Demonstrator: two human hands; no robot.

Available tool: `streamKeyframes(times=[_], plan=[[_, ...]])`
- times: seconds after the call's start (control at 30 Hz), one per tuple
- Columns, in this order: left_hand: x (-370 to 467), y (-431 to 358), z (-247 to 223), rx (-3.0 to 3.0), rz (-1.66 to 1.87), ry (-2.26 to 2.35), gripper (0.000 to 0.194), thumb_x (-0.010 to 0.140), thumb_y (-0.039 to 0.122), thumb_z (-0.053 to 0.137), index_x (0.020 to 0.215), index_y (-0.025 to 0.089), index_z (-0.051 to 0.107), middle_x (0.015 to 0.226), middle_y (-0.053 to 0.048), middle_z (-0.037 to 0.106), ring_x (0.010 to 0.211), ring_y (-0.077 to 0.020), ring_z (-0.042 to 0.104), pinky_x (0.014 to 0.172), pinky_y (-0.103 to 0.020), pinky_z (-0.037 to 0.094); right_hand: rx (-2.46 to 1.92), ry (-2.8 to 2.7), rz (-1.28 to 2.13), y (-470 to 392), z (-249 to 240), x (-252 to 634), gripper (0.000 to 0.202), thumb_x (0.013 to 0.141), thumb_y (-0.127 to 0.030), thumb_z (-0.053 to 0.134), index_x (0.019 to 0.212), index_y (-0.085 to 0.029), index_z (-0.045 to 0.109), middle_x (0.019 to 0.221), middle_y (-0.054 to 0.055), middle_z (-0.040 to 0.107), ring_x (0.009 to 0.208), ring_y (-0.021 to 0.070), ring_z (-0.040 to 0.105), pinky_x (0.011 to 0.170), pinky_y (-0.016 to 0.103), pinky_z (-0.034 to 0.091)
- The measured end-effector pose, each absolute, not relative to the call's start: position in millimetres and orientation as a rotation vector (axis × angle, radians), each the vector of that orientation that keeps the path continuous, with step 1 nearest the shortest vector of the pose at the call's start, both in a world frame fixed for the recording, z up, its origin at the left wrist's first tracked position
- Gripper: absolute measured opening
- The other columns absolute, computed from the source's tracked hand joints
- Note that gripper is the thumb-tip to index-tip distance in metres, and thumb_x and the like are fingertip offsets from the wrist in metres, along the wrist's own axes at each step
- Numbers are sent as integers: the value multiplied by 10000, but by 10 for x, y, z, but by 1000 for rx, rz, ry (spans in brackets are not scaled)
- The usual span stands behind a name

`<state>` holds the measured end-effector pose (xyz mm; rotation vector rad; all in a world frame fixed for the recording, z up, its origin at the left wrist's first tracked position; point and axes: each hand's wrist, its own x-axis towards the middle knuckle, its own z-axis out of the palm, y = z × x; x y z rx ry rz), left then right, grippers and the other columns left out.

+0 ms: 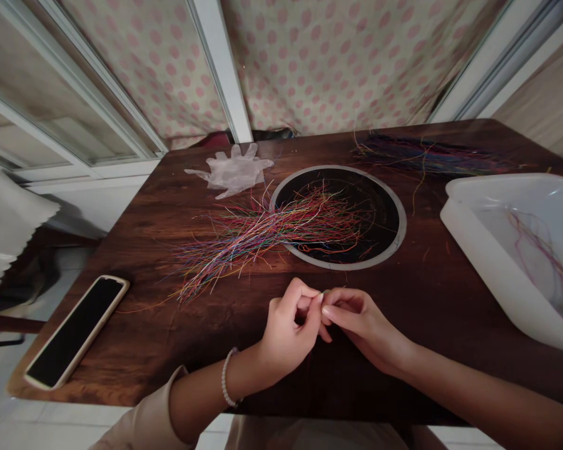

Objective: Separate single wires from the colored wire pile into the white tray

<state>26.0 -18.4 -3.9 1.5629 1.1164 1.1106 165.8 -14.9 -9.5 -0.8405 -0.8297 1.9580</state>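
Note:
My left hand [291,322] and my right hand [363,322] meet over the near middle of the table, fingertips pinched together and touching. Whatever sits between those fingertips is too small to make out. Just beyond them lies a loose bundle of thin wires [263,228] in red, yellow, green, blue and white. Its right end fans out over a round black mat [385,212] with a grey rim, and its left end spreads on the wood. One orange wire [328,250] curls near the mat's front edge.
A phone [77,331] lies at the table's left edge. Behind the bundle is a clear plastic glove [234,172]. A white tub [478,262] holding a few wires [544,247] stands right. A darker wire bundle [431,155] lies at the back of the wooden table [206,350].

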Motion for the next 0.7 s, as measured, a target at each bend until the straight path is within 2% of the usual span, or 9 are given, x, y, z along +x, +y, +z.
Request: streamKeyframes(times=[0.7], plan=[[263, -186, -55, 1541, 1115, 1092, 88, 903, 177, 466, 823, 190, 433, 520, 44, 602, 394, -106, 621, 373, -127, 450, -828, -809, 1969, -151, -93, 1656, 170, 727, -298, 743, 676, -170, 644, 552, -42, 566, 517, 89, 510, 598, 261, 371]])
